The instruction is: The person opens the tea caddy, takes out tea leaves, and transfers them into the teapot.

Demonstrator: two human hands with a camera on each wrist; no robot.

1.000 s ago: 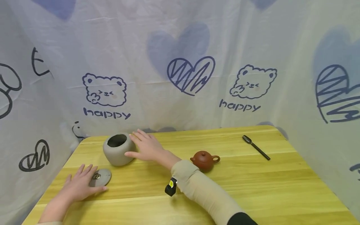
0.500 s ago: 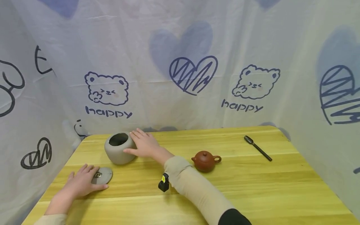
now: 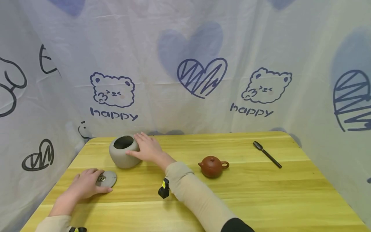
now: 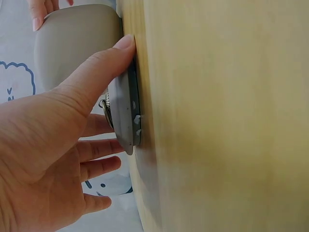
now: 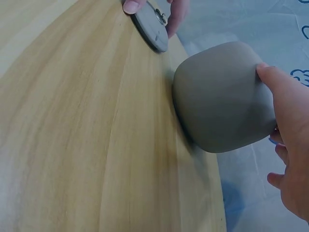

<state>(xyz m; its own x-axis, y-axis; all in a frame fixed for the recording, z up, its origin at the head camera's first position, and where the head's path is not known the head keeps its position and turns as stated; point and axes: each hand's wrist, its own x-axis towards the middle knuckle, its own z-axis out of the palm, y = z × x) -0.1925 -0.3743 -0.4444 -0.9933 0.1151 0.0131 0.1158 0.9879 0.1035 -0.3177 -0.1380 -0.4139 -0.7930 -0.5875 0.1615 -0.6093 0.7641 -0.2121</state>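
Observation:
A grey round jar (image 3: 123, 158) with a dark open mouth stands at the table's back left. My right hand (image 3: 149, 149) holds its right side, the thumb (image 5: 270, 72) on the shoulder and the other fingers partly hidden behind it. In front of the jar lies a flat grey lid (image 3: 109, 179) with a small metal ring on top. My left hand (image 3: 85, 185) grips the lid across its edges, thumb (image 4: 108, 60) on the near side and fingers on the far side. Low beneath the lid, a dark rim (image 4: 136, 113) faces the wood in the left wrist view.
A reddish-brown teapot (image 3: 212, 167) stands mid-table, right of the jar, its handle to the right. Farther right lies a dark long-handled scoop (image 3: 266, 154). A printed cloth (image 3: 185, 112) hangs behind the wooden table (image 3: 246, 199) and along both sides.
My left fingers have drawn in closer about the lid. The right hand has settled nearer the jar, its thumb farther over the front. Jar, teapot and scoop keep their places as the head view shifts slightly.

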